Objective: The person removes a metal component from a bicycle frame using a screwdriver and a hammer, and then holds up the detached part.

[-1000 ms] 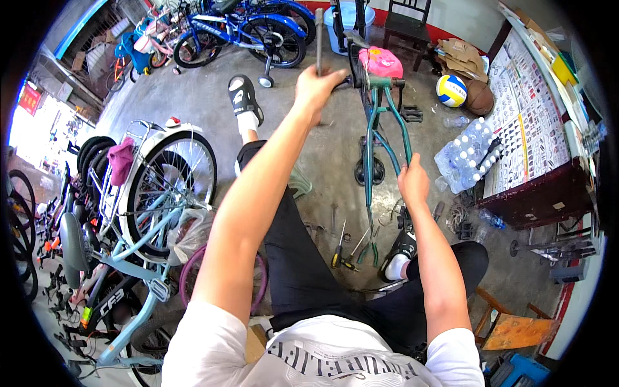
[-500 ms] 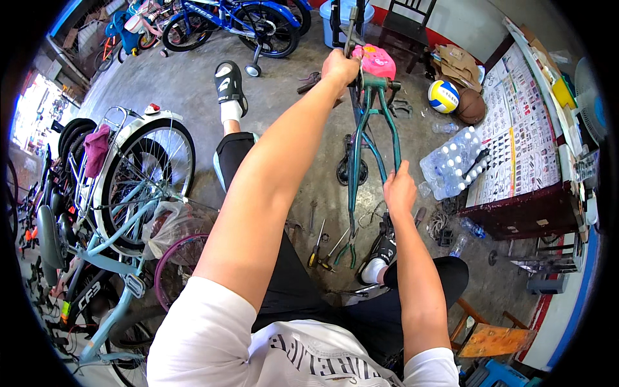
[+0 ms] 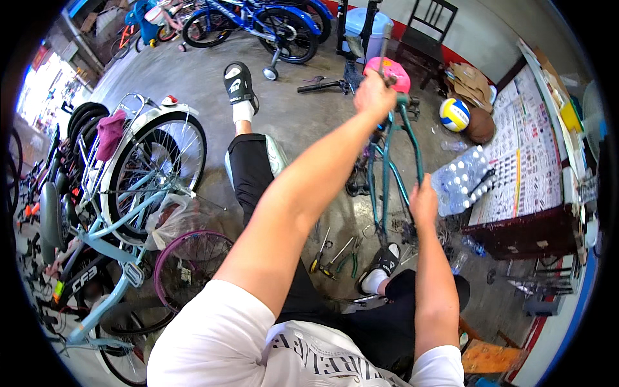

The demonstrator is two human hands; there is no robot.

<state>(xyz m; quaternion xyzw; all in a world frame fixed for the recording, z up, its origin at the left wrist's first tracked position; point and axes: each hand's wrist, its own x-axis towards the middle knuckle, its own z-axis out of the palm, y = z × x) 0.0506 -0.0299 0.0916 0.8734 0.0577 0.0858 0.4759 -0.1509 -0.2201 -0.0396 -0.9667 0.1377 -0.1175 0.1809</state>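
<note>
A green bicycle frame (image 3: 385, 171) without wheels stands tilted in front of me, its tubes running toward my feet. My left hand (image 3: 376, 97) is closed at the frame's far end around a slim metal bar-shaped tool (image 3: 385, 50) that points up and away; its exact kind I cannot make out. Lower down, my right hand (image 3: 423, 203) grips the frame's right-hand tube. Beside the far end lies a black handlebar (image 3: 322, 86). Between my feet are yellow-and-black screwdrivers (image 3: 317, 259) and green-handled pliers (image 3: 349, 263).
A light-blue bicycle (image 3: 106, 242) and a purple wheel rim (image 3: 169, 264) crowd the left. Packed water bottles (image 3: 459, 180), a volleyball (image 3: 454, 115) and a dark-red cabinet (image 3: 525, 222) stand right. Behind are a blue bicycle (image 3: 258, 26), a pink object (image 3: 396, 72) and a chair (image 3: 425, 32).
My left hand and the tool have swung right and slightly nearer. The frame has shifted right with my right hand on it. The whole view has also moved a little.
</note>
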